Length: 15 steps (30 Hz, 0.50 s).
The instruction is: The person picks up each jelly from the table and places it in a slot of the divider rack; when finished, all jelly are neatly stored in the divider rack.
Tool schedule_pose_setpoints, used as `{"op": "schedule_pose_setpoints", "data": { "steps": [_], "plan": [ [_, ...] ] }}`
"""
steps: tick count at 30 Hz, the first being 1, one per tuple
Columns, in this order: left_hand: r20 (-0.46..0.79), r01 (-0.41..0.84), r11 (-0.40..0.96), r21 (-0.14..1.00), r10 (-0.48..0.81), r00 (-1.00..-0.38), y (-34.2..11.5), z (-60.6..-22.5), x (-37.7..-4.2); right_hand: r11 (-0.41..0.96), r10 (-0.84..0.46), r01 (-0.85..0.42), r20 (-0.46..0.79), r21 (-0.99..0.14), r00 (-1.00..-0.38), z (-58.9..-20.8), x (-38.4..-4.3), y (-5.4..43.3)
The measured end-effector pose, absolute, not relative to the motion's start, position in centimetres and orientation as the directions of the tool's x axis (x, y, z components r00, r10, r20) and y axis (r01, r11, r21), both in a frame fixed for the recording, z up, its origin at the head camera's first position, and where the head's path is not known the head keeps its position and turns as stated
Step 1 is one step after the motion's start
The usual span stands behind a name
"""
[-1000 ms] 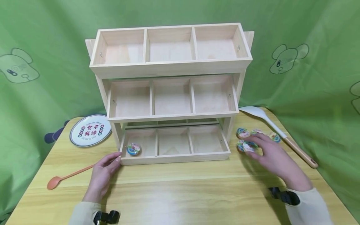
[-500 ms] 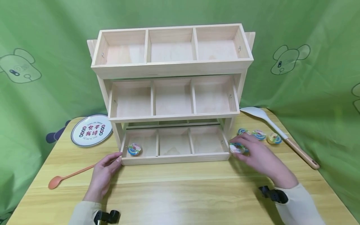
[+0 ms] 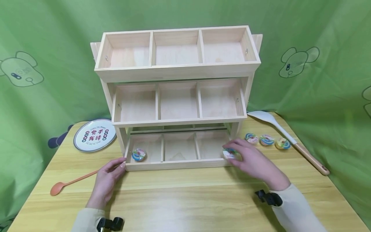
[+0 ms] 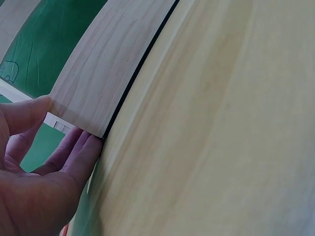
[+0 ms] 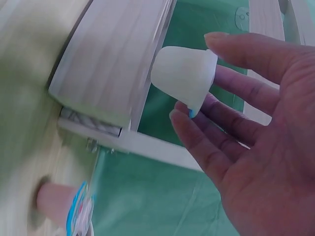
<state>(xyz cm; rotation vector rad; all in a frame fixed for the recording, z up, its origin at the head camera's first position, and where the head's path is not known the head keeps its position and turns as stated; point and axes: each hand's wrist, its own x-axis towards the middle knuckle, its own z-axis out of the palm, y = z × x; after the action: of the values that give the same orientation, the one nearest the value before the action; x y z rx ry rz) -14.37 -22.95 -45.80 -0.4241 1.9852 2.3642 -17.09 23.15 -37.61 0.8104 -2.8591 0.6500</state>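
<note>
A three-tier wooden rack stands at the back, each tray split into three compartments. My left hand holds the front left corner of its bottom tray; the left wrist view has the thumb on the upper corner and fingers at the end and lower corner. Between thumb and fingertips, my right hand pinches a whitish jelly cup with a printed lid, over the bottom tray's right end. Another jelly cup lies in that tray's left compartment. Right of the rack sit three more jelly cups in a row.
A white-headed spoon with a wooden handle lies at the table's right edge. On the left are a round plate with red lettering and a small orange spoon. Green cloth hangs behind and at the sides.
My right hand has lifted a jelly cup from the group on the right and carried it leftward to the bottom tray's right end. My left hand stays at the tray corner.
</note>
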Motion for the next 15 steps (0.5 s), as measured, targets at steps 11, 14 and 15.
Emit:
{"op": "schedule_pose_setpoints", "data": {
  "steps": [11, 14, 15],
  "plan": [
    [-0.221, -0.192, -0.188, 0.963, -0.151, -0.964, -23.0, -45.8, -14.4, 0.742, -0.503, -0.531, 0.184, -0.41, -0.844, -37.2, -17.9, 21.3],
    [-0.219, -0.189, -0.187, 0.964, -0.153, -0.964, -23.0, -45.8, -14.4, 0.737, -0.512, -0.535, 0.176, -0.413, -0.841, -37.0, -18.3, 20.9],
    [-0.219, -0.189, -0.187, 0.964, -0.155, -0.963, -23.0, -45.9, -14.4, 0.736, -0.516, -0.539, 0.177, -0.409, -0.838, -37.0, -18.5, 20.7]
  ]
}}
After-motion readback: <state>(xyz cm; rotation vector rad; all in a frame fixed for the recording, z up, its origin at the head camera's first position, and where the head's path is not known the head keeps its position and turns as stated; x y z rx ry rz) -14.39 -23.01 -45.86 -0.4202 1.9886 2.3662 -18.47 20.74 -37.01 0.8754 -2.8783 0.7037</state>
